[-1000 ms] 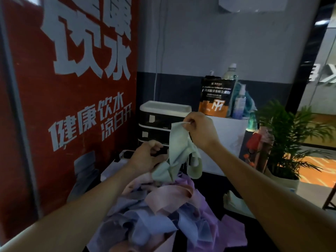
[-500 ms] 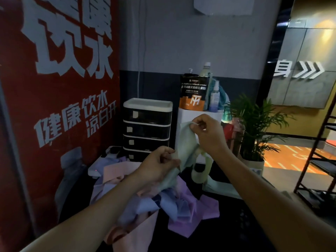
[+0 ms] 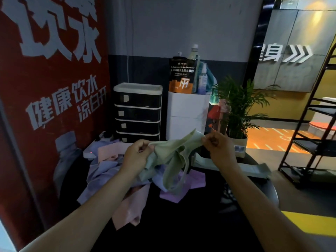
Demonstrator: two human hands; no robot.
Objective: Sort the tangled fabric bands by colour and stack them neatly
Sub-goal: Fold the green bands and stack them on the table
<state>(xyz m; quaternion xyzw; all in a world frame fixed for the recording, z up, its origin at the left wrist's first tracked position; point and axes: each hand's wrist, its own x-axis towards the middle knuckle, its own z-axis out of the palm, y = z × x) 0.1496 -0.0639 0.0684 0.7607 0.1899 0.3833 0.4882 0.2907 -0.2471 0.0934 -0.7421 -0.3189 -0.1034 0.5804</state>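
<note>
A pale green fabric band (image 3: 174, 153) hangs stretched between my two hands above the table. My left hand (image 3: 138, 153) pinches its left end and my right hand (image 3: 216, 144) pinches its right end, slightly higher. The band's loose loops droop down in the middle. Below and to the left lies a tangled pile of bands (image 3: 109, 171) in lilac, blue and pink. A purple band (image 3: 183, 186) lies flat on the dark table (image 3: 181, 224). More pale green fabric (image 3: 254, 170) lies flat at the right.
A black drawer unit (image 3: 137, 113) and a white bin (image 3: 187, 115) with bottles and a pouch stand at the back. A potted plant (image 3: 238, 113) is at the right, a red sign wall (image 3: 45, 88) at the left, a black shelf rack (image 3: 312, 124) far right.
My hands have pulled apart, spreading the green band sideways. My right hand has dropped lower and my left has come up level with it. The view has shifted right.
</note>
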